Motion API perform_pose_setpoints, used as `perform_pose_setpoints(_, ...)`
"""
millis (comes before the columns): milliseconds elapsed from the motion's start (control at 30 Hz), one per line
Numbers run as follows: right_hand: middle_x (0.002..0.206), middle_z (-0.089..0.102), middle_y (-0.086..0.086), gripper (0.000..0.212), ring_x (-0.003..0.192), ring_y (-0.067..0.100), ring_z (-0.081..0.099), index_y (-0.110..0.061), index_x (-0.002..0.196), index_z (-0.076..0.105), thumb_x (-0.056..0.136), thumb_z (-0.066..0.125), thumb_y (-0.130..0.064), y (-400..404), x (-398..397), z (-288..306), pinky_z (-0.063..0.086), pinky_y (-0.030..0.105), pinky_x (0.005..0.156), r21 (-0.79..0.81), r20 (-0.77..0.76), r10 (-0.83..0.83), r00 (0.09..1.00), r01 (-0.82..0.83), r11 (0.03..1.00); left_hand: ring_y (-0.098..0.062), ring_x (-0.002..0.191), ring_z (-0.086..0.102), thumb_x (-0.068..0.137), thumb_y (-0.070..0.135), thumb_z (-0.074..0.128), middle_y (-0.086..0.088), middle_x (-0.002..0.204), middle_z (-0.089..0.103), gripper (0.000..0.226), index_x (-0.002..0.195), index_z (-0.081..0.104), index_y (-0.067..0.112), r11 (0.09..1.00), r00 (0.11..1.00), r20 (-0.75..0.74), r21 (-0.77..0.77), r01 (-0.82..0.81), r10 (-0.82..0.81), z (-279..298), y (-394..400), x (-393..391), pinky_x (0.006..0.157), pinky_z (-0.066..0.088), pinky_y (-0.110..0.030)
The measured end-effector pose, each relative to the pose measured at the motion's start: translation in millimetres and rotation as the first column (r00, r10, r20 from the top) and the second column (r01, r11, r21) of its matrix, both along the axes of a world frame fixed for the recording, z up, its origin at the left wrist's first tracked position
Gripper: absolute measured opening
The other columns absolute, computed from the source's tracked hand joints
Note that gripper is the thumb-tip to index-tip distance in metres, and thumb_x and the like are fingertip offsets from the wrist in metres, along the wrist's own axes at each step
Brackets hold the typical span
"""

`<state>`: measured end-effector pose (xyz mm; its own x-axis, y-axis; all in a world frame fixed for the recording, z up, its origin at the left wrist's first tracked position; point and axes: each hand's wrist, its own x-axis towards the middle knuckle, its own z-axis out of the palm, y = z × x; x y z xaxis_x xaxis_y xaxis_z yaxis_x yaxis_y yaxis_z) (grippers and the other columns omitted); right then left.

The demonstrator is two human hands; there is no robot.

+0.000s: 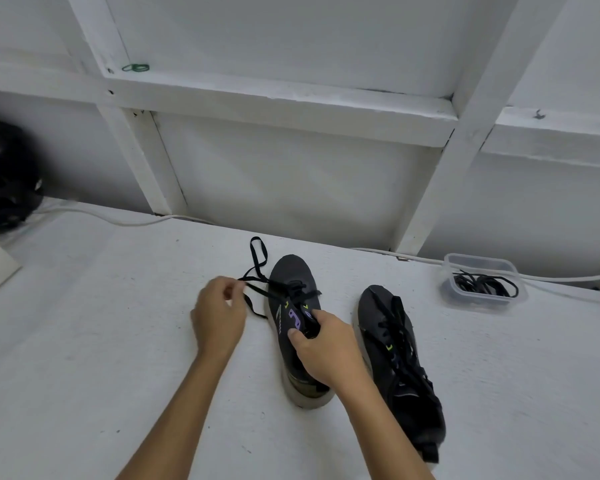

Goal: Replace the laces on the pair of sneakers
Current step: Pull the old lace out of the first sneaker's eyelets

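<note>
A white desk (pixel 84 341) runs up to a white wall of framed panels (pixel 291 174), with a green band (pixel 136 67) lying on one ledge of the frame. At the far left sits a black helmet (pixel 4 174), and a white cable (pixel 118 220) trails along the back edge of the desk. Toward the middle, the left hand (pixel 219 315) pinches a black lace (pixel 257 268) between curled fingers; the lace loops away across the desk and leads into the front eyelets of the left sneaker (pixel 291 306). This dark sneaker stands toe toward the wall, its upper eyelets unlaced. The right hand (pixel 321 348) grips the sneaker's tongue (pixel 297 315), thumb on its near side and fingers curled round the top. Just beside it to the right lies the second sneaker (pixel 395 358), toe also away, its black lace threaded through it. Further right, near the wall, a clear plastic tub (pixel 482 282) holds a bundle of black laces (pixel 482 284).
</note>
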<state>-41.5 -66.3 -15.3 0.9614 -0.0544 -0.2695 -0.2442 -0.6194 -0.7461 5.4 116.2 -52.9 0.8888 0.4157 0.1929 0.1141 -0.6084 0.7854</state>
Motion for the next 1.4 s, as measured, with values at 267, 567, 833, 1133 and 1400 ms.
perform_pose_setpoints(267, 0.1, 0.068, -0.012, 0.024, 0.091, 0.01, 0.063, -0.027, 0.111, 0.064, 0.091, 0.065, -0.041, 0.6, 1.2, -0.9, 0.051, 0.025, 0.078, -0.016, 0.011, 0.004, 1.0, -0.004, 1.0, -0.014, 0.11, 0.053, 0.09, 0.032, 0.064, 0.017, 0.114, 0.066, 0.026, 0.114, 0.072, 0.029, 0.896, 0.923, 0.044, 0.263, 0.359, -0.383, 2.7, -12.0, -9.1, 0.086, 0.042, -0.036)
perform_pose_setpoints(567, 0.105, 0.069, -0.009, 0.029, 0.094, 0.014, 0.064, -0.027, 0.115, 0.065, 0.09, 0.065, -0.042, -0.6, 1.1, -1.9, 0.055, 0.031, 0.084, 0.01, -0.005, -0.005, 1.0, 0.005, 1.0, -0.014, 0.092, 0.053, 0.096, 0.022, 0.061, 0.016, 0.089, 0.056, 0.007, 0.089, 0.063, 0.024, 0.937, 0.979, -0.052, 0.283, 0.205, -0.198, 3.9, -3.5, -0.5, 0.079, 0.032, -0.036)
perform_pose_setpoints(833, 0.1, 0.067, -0.011, 0.022, 0.089, 0.009, 0.062, -0.027, 0.109, 0.064, 0.092, 0.065, -0.04, -0.6, -0.1, -1.3, 0.046, 0.021, 0.069, 0.0, -0.005, -0.003, 1.0, 0.003, 1.0, -0.021, 0.11, 0.05, 0.093, 0.021, 0.061, 0.007, 0.112, 0.062, 0.014, 0.107, 0.063, 0.019, 0.976, 0.99, -0.09, 0.18, 0.121, -0.106, -0.8, 5.5, -3.0, 0.083, 0.042, -0.039)
perform_pose_setpoints(1133, 0.099, 0.068, -0.009, 0.023, 0.09, 0.012, 0.063, -0.027, 0.108, 0.065, 0.091, 0.065, -0.042, 0.0, -0.6, -2.0, 0.054, 0.03, 0.081, -0.027, 0.027, 0.008, 1.0, -0.008, 1.0, -0.005, 0.092, 0.051, 0.093, 0.034, 0.068, 0.019, 0.1, 0.063, 0.018, 0.11, 0.075, 0.032, 0.816, 0.861, -0.094, 0.279, 0.506, -0.501, 0.8, -14.6, 0.9, 0.078, 0.043, -0.034)
perform_pose_setpoints(1400, 0.083, 0.069, -0.009, 0.039, 0.078, 0.011, 0.065, -0.028, 0.096, 0.068, 0.089, 0.058, -0.064, -1.6, 2.6, 1.4, 0.053, 0.028, 0.068, 0.021, -0.022, -0.011, 1.0, 0.011, 1.0, -0.007, 0.078, 0.061, 0.101, 0.017, 0.055, 0.011, 0.081, 0.066, 0.022, 0.087, 0.057, 0.034, 0.864, 0.857, -0.113, -0.026, 0.503, -0.503, 0.8, -18.5, -2.6, 0.068, 0.048, -0.019)
